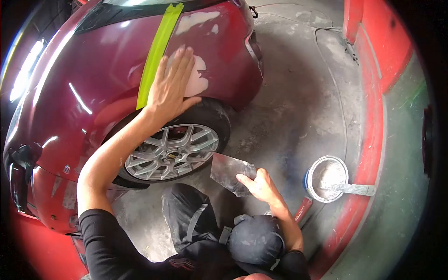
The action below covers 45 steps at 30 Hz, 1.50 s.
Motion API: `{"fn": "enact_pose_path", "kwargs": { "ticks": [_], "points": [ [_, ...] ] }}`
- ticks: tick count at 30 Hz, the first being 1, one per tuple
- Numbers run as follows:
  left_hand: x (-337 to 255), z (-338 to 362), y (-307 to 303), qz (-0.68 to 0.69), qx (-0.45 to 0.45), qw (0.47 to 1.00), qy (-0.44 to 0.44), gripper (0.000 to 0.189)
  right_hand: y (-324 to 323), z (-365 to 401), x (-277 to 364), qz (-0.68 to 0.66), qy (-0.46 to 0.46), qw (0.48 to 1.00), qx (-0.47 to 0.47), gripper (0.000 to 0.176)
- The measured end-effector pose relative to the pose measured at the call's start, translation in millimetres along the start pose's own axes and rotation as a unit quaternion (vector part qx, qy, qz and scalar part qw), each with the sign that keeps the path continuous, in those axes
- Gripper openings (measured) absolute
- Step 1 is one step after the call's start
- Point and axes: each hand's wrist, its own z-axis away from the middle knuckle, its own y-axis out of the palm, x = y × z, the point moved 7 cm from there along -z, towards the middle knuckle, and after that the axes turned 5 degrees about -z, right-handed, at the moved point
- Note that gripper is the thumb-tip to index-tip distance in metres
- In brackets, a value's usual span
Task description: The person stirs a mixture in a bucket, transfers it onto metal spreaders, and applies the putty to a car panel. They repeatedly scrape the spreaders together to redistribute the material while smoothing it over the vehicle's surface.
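My left hand (172,86) lies over the light filler patch (199,83) on the dark red car panel (228,56), above the wheel arch. Its fingers are stretched out, and part of the patch is hidden beneath it. Yellow-green masking tape (161,46) runs down the panel beside my fingers. In my right hand (259,185) is a flat grey metal plate (226,170) with smudges on it, pinched under the thumb near its edge. The plate is held low, to the right of the silver-spoked wheel (163,161).
To the right stands an open can of pale paste (306,183), a putty knife (359,189) lying across its rim. A red-handled tool (304,208) lies by the can. A cable (332,77) trails over the concrete floor (298,112) along a red edge (368,135).
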Motion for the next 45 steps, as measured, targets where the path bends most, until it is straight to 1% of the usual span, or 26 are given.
{"fn": "enact_pose_path", "kwargs": {
  "ticks": [5, 8, 11, 14, 15, 16, 18, 20, 21, 24, 25, 28, 29, 33, 36, 39, 40, 42, 43, 44, 45],
  "points": [
    [-6.6, 43.4, 13.7, -0.012, 0.064, 0.997, 0.032, 0.103, 1.0, 1.5, 3.4, 0.049, 0.034, 0.998, 0.014, 0.048],
    [-13.9, 58.5, 17.2, 0.009, 0.102, 0.989, 0.11, 0.103, 3.0, 0.7, 2.6, 0.027, 0.026, 0.999, 0.008, 0.047],
    [-34.5, 28.2, 25.2, -0.079, 0.076, 0.977, 0.182, 0.103, 4.9, 6.1, 18.7, 0.027, 0.039, 0.999, 0.003, 0.044],
    [-64.2, -9.3, 38.5, -0.137, 0.065, 0.96, 0.237, 0.104, 12.7, 4.9, 12.3, 0.009, 0.002, 1.0, 0.018, 0.039],
    [-70.5, -16.2, 41.6, -0.15, 0.063, 0.953, 0.255, 0.104, 15.9, 2.7, 5.4, -0.018, -0.003, 1.0, 0.016, 0.039],
    [-69.5, -19.0, 44.0, -0.141, 0.065, 0.954, 0.258, 0.104, 13.1, 4.6, -1.7, -0.008, 0.008, 1.0, 0.018, 0.039],
    [-64.8, -20.3, 42.9, -0.123, 0.068, 0.953, 0.269, 0.104, 9.6, 9.9, 8.0, 0.006, 0.031, 0.999, 0.018, 0.039],
    [-47.2, -11.3, 37.2, -0.1, 0.069, 0.955, 0.272, 0.106, 8.8, 11.0, 10.3, -0.015, 0.026, 1.0, -0.001, 0.038],
    [-36.2, -5.6, 31.8, -0.089, 0.07, 0.956, 0.271, 0.106, 9.0, 10.7, 11.4, -0.024, 0.022, 0.999, -0.008, 0.037],
    [-10.6, 10.4, 14.2, -0.048, 0.084, 0.963, 0.25, 0.108, 16.9, 3.3, -7.7, 0.035, 0.036, 0.999, -0.008, 0.037],
    [-2.4, 14.7, 10.7, -0.039, 0.085, 0.967, 0.237, 0.11, 17.7, 3.3, -11.3, 0.033, 0.031, 0.999, 0.001, 0.038],
    [18.0, 29.1, -2.0, -0.004, 0.078, 0.974, 0.213, 0.111, 21.5, 7.1, 8.1, 0.024, 0.019, 0.999, 0.019, 0.041],
    [23.6, 34.0, -2.9, -0.021, 0.086, 0.974, 0.209, 0.112, 22.1, 8.0, 13.8, 0.02, 0.017, 0.999, 0.018, 0.041],
    [45.1, 56.1, -11.7, 0.003, 0.087, 0.979, 0.185, 0.111, 24.7, 7.5, 17.1, 0.036, 0.006, 0.999, 0.021, 0.039],
    [55.8, 73.4, -18.4, 0.014, 0.097, 0.982, 0.163, 0.109, 24.1, 10.5, 22.1, 0.027, 0.028, 0.999, 0.019, 0.048],
    [52.6, 97.1, -17.9, 0.037, 0.114, 0.987, 0.11, 0.108, 11.3, 13.5, 13.4, 0.12, 0.088, 0.987, -0.057, 0.061],
    [44.5, 107.3, -15.7, 0.062, 0.118, 0.986, 0.095, 0.106, 7.4, 14.0, 10.6, 0.106, 0.093, 0.988, -0.069, 0.064],
    [18.9, 133.8, -10.6, 0.129, 0.072, 0.985, 0.088, 0.101, -3.1, 14.0, 0.7, 0.077, 0.104, 0.987, -0.095, 0.068],
    [1.9, 148.8, 0.3, 0.23, 0.066, 0.97, 0.051, 0.097, -5.7, 11.8, -13.8, 0.016, 0.106, 0.99, -0.092, 0.067],
    [-16.2, 163.8, 12.5, 0.328, 0.058, 0.943, 0.015, 0.092, -7.9, 8.6, -33.1, -0.046, 0.107, 0.989, -0.091, 0.067],
    [-37.5, 175.1, 28.0, 0.431, 0.122, 0.893, -0.042, 0.085, -6.4, 8.1, -31.0, -0.108, 0.106, 0.984, -0.089, 0.066]
  ]
}}
